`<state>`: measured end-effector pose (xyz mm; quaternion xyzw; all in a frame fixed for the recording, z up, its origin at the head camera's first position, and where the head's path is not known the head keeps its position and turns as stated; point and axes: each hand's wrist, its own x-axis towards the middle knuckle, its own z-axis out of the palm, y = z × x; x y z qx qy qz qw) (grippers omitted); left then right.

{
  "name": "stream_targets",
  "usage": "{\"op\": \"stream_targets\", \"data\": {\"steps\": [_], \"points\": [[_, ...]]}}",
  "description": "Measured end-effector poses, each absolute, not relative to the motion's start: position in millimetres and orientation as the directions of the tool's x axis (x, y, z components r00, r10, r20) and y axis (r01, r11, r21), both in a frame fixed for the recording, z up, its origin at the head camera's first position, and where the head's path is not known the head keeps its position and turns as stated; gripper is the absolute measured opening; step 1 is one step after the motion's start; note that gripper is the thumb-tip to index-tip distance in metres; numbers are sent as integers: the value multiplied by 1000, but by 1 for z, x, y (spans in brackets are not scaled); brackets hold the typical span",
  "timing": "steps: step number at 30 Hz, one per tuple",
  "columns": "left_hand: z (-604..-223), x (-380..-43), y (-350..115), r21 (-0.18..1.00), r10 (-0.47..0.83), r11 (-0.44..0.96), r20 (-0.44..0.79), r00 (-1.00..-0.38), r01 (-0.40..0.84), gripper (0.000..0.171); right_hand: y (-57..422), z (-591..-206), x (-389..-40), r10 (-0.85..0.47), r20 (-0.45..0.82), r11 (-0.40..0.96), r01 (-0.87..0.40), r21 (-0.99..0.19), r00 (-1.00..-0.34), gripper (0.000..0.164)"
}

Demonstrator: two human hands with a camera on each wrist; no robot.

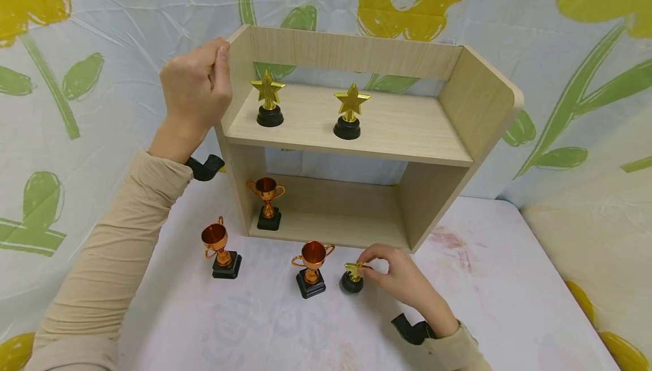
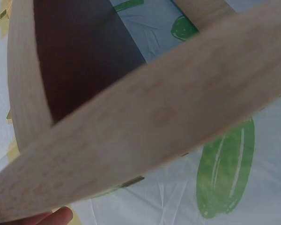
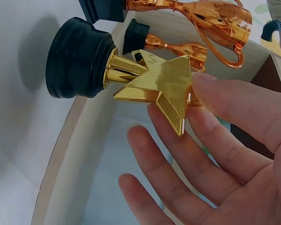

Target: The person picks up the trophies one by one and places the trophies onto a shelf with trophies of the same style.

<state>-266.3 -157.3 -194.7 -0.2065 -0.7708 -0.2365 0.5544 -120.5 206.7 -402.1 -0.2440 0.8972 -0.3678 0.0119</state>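
The head view showed a two-tier wooden shelf [image 1: 402, 130] standing on a white-covered table [image 1: 265, 328], with a flower-printed cloth [image 1: 331, 3] behind it. The left hand [image 1: 196, 80] was at the upper front corner of the shelf's left side panel, its fingers curled and clamped on that edge. The right hand [image 1: 404, 280], in front of the shelf, held a small gold star trophy [image 1: 352, 280] by its star, just beside an upright copper-coloured cup trophy [image 1: 311, 274]. A second cup trophy [image 1: 223, 257] stood on the table to the left, and a third [image 1: 267, 207] stood at the left end of the lower tier. On the upper tier two more star trophies [image 1: 268, 99] [image 1: 348, 112] stood upright, well apart. The left wrist view was mostly filled by a pale wooden board [image 2: 145, 126] — only fingertips [image 2: 61, 216] showed, at its lower edge near the bottom left corner. In the right wrist view the thumb and forefinger were clamped on a point of the gold star, while the other fingers were spread apart; whether the trophy's black base [image 3: 77, 58] touched the table could not be told.
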Motion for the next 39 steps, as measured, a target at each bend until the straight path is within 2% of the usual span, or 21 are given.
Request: {"op": "stream_targets", "data": {"steps": [19, 39], "points": [[-195, -267, -158, 133, 60, 806, 951, -304, 576, 33, 210, -392, -118, -420, 267, 584, -484, -652, -867, 16], [-195, -264, -155, 176, 24, 807, 944, -330, 563, 34, 211, -388, -117, -407, 268, 586, -475, -656, -873, 15]]}}
